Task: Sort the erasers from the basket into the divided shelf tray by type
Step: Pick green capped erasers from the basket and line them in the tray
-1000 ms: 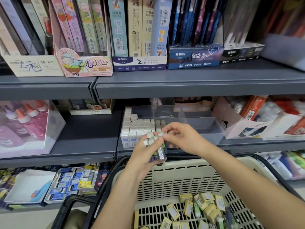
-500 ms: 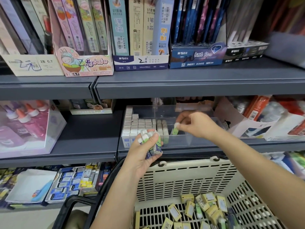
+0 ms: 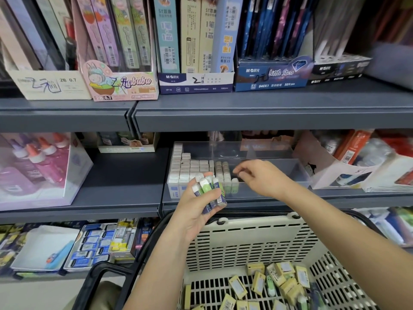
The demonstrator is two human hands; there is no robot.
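The left hand (image 3: 195,212) clutched a bunch of erasers (image 3: 209,191) just below the tray (image 3: 298,175). The right hand (image 3: 262,179), grip loose and empty, hovered just right of a green eraser (image 3: 234,186) — upright in the tray.

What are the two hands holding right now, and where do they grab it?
The left hand grips a bunch of erasers round their lower ends, white tips poking up. The right hand holds nothing, above the tray.
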